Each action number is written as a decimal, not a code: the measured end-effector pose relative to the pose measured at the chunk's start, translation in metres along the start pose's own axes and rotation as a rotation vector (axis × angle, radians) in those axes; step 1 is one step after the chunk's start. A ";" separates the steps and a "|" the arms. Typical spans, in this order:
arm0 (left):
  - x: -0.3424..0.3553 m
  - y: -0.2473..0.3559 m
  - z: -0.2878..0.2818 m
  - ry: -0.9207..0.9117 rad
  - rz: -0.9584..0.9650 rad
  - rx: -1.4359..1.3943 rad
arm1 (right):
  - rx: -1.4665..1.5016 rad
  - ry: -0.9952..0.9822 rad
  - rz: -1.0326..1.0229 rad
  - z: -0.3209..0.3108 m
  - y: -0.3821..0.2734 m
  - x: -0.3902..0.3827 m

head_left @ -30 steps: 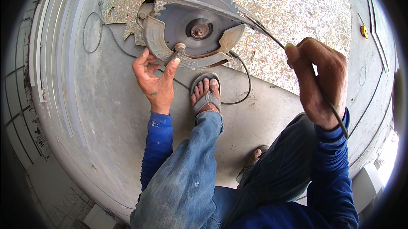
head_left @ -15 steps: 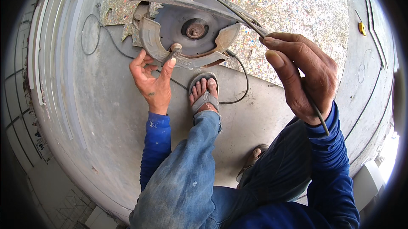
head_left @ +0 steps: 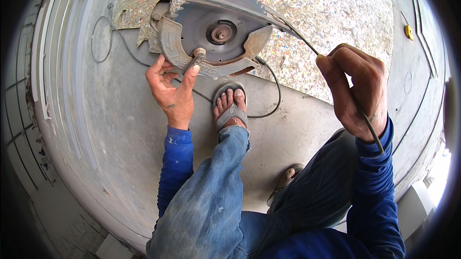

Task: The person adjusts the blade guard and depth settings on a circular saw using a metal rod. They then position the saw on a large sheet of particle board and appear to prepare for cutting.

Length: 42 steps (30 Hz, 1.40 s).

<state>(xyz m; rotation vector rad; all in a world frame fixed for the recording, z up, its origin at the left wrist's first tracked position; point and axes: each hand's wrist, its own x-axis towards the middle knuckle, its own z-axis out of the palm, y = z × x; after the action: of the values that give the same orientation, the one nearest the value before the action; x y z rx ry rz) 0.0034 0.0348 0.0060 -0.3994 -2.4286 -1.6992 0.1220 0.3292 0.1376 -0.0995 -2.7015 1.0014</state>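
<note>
A circular saw (head_left: pixel 165 35) lies with its toothed blade (head_left: pixel 198 24) facing up. My left hand (head_left: pixel 174 95) grips the saw's curved lower blade guard (head_left: pixel 218 70). Its thumb presses the guard's small lever (head_left: pixel 194 62), and the fingers curl at the guard's edge, partly hidden. In my right hand (head_left: pixel 357 88), out to the right of the saw, a thin dark metal rod (head_left: pixel 303 39) is pinched between thumb and fingers. The rod's back end sticks out past my wrist; its far end reaches the saw's base plate, where I cannot make out the tip.
Under the saw lies a speckled multicoloured board (head_left: pixel 331 14) on the grey floor (head_left: pixel 129 139). A dark power cord (head_left: pixel 278 93) loops beside my sandalled foot (head_left: pixel 232 103). Long grey metal profiles (head_left: pixel 72 76) lie at left. A yellow tape measure (head_left: pixel 408 32) rests at far right.
My right hand has drawn back to the right and slightly down, pulling the rod along the saw away from the upper blade teeth. My left hand keeps its hold.
</note>
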 end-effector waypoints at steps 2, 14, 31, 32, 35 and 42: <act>0.001 0.001 0.000 -0.004 0.002 0.012 | -0.003 -0.008 -0.001 0.000 0.001 -0.001; 0.001 0.002 0.001 -0.019 0.005 0.018 | 0.017 0.003 0.012 -0.001 0.003 -0.003; 0.000 0.004 0.004 -0.014 0.001 0.019 | 0.158 0.222 -0.131 0.002 0.007 0.002; -0.001 0.004 0.002 -0.013 -0.006 0.019 | 0.167 0.194 -0.173 0.008 0.007 0.004; -0.002 0.005 -0.001 -0.006 -0.028 0.007 | 0.150 0.116 -0.235 0.018 0.001 0.009; -0.005 -0.003 -0.003 0.015 -0.028 0.026 | 0.169 0.116 -0.318 0.030 0.000 0.015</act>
<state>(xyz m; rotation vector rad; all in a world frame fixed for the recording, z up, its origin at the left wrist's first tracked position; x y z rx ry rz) 0.0075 0.0305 0.0029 -0.3488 -2.4545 -1.6730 0.0994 0.3126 0.1196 0.2862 -2.4166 1.0793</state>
